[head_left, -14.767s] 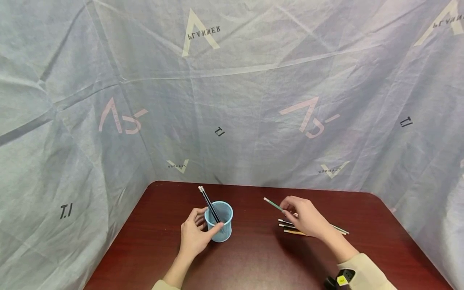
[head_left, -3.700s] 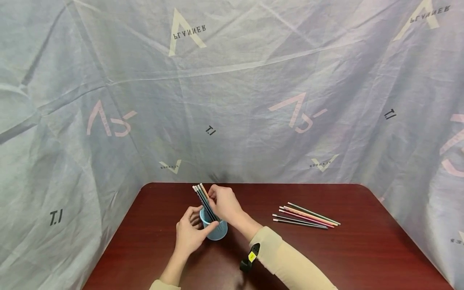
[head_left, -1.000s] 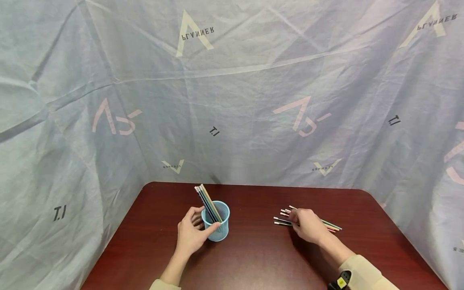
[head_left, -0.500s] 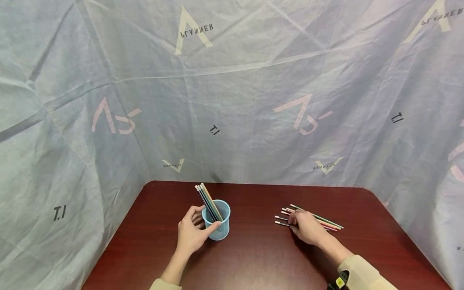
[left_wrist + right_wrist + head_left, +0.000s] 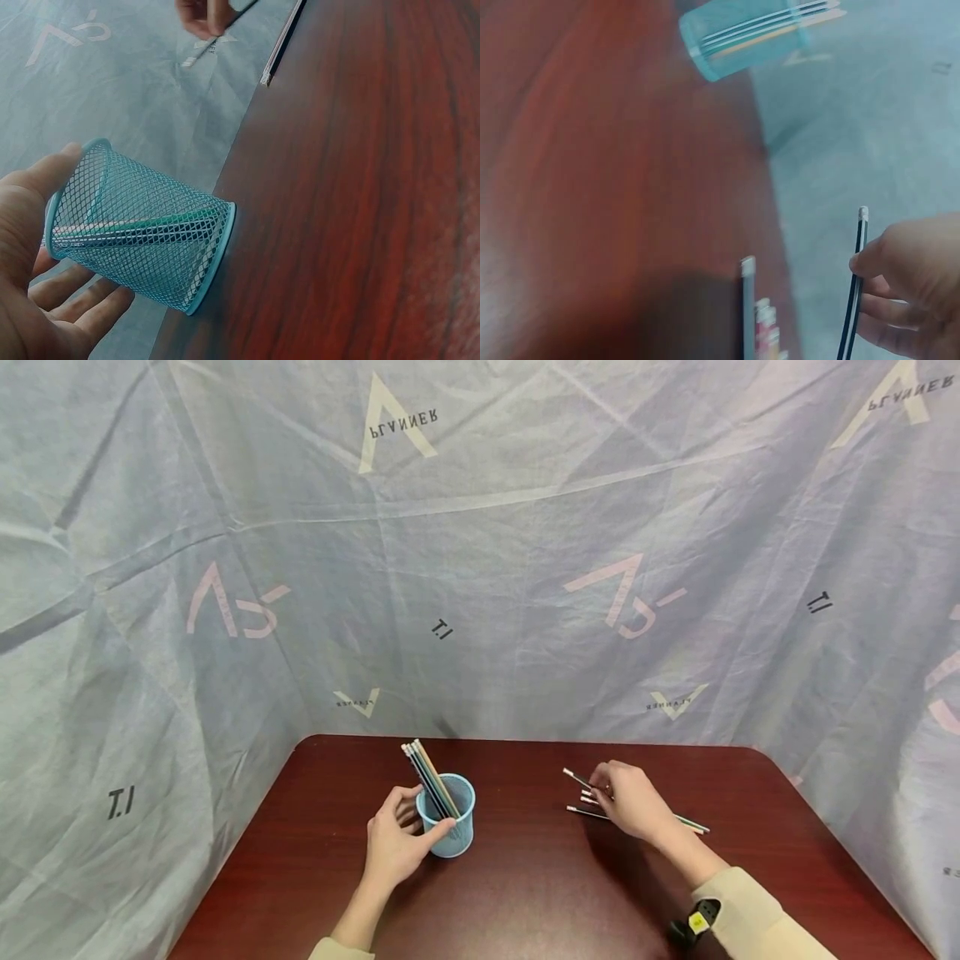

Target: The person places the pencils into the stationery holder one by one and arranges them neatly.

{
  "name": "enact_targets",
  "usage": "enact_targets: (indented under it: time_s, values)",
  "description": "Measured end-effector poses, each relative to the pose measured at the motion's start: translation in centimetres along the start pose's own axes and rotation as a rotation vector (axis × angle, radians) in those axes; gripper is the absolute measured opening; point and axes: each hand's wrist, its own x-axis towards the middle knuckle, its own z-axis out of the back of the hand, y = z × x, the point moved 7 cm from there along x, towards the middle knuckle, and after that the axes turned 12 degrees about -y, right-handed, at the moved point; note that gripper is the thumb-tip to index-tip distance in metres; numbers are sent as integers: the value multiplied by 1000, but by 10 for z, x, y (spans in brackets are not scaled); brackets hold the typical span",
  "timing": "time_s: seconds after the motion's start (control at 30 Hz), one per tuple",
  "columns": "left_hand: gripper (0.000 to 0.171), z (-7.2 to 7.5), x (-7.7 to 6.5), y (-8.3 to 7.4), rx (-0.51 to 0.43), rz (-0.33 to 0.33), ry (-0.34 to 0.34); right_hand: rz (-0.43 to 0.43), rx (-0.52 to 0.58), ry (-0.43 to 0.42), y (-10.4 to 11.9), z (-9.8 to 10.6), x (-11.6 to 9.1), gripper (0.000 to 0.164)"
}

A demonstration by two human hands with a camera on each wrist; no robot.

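Observation:
My left hand (image 5: 396, 843) grips a light-blue wire-mesh pencil cup (image 5: 454, 838) standing on the table, thumb at the near side of its rim and fingers round the far side. Several pencils (image 5: 432, 779), dark, green and yellowish, lean leftward inside it with their eraser ends up. To the right, my right hand (image 5: 634, 802) pinches a dark striped pencil (image 5: 853, 300) near its white eraser end, raised off the table. Beneath that hand lie several more pencils (image 5: 587, 812), partly hidden by it; a dark one is set a little apart from red-tipped ones in the right wrist view.
The dark red wooden table (image 5: 517, 877) has rounded far corners. A grey printed cloth (image 5: 495, 568) hangs behind it and along both sides. A black strap device with a yellow tag (image 5: 697, 922) sits at the right sleeve.
Over the last second the right hand has taken a dark pencil from the loose ones and lifted it. Earlier, more pencils went into the cup. The left hand keeps its grip there.

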Motion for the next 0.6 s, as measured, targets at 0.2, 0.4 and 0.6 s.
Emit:
enact_targets:
  time_s: [0.2,0.4,0.6]
  values:
    - [62,-1,-1,0,15,-7,-5,-85,83,-14,6,16,29,9]
    - [63,-2,-1,2,18,-1,-4,-118,101,-91,17,34,53,8]
    - [61,-2,-1,1,1,-9,0,-142,180,-133,36,37,66,7]
